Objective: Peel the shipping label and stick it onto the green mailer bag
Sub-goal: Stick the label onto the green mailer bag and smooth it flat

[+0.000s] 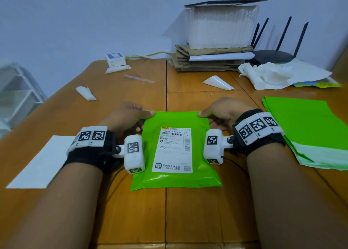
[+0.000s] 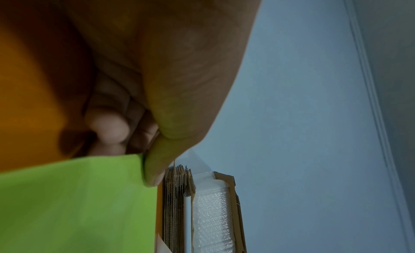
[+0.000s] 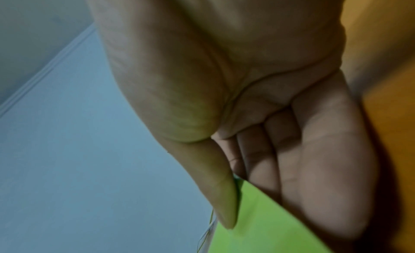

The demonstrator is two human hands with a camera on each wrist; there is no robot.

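A green mailer bag (image 1: 176, 179) lies on the wooden table in front of me, with a white shipping label (image 1: 173, 149) stuck flat on its middle. My left hand (image 1: 131, 115) pinches the bag's far left corner, thumb on top and fingers under it. My right hand (image 1: 218, 113) pinches the far right corner the same way. In the left wrist view the thumb (image 2: 157, 166) presses on the green bag (image 2: 78, 203). The right wrist view shows the thumb (image 3: 222, 194) on top of the green bag (image 3: 258, 221) and fingers beneath it.
A stack of green mailers (image 1: 308, 132) lies at the right. White backing paper (image 1: 39, 164) sits at the left. Peeled paper scraps (image 1: 85, 93) (image 1: 218, 83), a small white box (image 1: 115, 59), stacked cardboard (image 1: 207, 60), crumpled white paper (image 1: 278, 73) and a router (image 1: 273, 56) stand farther back.
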